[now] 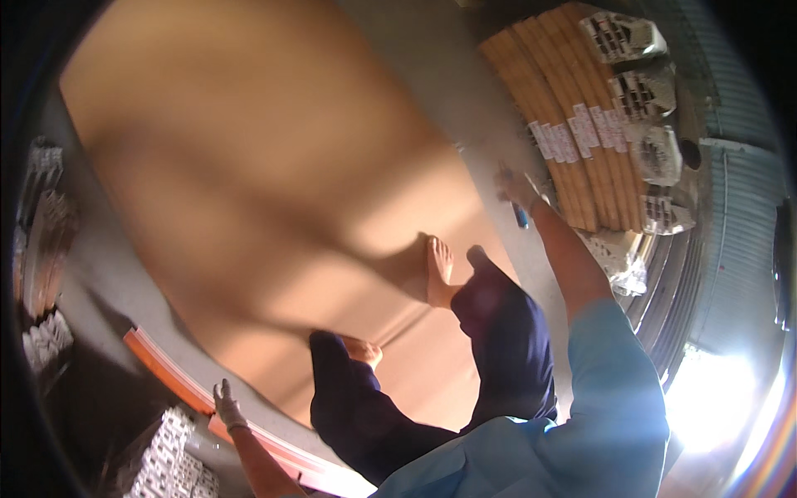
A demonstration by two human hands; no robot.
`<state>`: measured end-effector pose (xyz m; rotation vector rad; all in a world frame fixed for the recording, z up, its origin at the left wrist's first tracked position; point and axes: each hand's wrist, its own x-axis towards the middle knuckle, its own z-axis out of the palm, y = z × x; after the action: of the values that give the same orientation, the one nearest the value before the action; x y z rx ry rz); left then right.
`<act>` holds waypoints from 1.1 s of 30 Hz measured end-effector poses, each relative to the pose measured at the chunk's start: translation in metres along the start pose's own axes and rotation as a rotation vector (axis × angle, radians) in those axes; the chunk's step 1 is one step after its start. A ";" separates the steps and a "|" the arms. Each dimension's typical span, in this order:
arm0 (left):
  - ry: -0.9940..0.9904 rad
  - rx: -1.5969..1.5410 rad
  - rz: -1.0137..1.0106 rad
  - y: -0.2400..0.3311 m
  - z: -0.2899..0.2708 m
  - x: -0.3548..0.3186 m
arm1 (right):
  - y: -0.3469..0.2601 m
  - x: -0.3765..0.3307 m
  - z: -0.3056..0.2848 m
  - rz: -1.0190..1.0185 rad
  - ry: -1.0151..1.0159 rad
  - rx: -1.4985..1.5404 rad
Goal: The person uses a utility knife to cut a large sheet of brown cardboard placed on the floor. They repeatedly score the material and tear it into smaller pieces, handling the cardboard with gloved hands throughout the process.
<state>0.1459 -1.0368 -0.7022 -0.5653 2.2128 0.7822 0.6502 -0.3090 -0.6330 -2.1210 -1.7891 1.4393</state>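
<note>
**Gloved hands at opposite edges of a large brown board**

The person stands barefoot on a large tan board (274,191) that fills the middle of the view, lying flat and reaching from the near left to the far right. Both bare feet, in dark blue trousers, rest on its surface near the centre.

The left hand (227,406), in a pale work glove, is low at the near-left edge of the board. Its fingers are spread and partly open, pointing upward in the picture, and they sit right at the board's rim, just beside an orange strip (170,373) that runs along that edge. Whether the fingertips press on the board or only hover over it cannot be told, and the hand holds nothing that can be seen.

The right hand (516,189), also gloved, is stretched out on a bare forearm with a light blue sleeve to the far-right edge of the board. It is closed around a small blue tool (520,217), whose lower end sticks out beneath the fist; the kind of tool is too small to tell. The hand lies over the grey floor strip between the board and a stack of long tan planks (573,124) with white labels, which lies just to the right. Pale hollow profile sections (635,91) sit on top of that stack, further right.
</note>
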 end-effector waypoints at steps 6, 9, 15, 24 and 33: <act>0.133 0.203 0.207 0.029 0.060 0.101 | 0.020 0.177 0.049 -0.048 0.213 -0.370; 0.190 0.354 0.195 0.030 0.069 0.125 | 0.033 0.227 0.059 -0.042 0.189 -0.406; 0.232 0.166 0.139 0.008 0.065 0.139 | 0.043 0.238 0.072 -0.078 0.164 -0.508; 0.184 -0.020 0.192 0.004 0.057 0.153 | 0.032 0.206 0.074 -0.033 0.125 -0.448; 0.237 0.048 0.182 -0.021 0.051 0.167 | 0.035 0.216 0.058 -0.025 0.228 -0.070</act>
<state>0.0741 -1.0438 -0.8626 -0.4569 2.5217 0.7859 0.6236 -0.1822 -0.8184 -2.1829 -1.7974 1.0931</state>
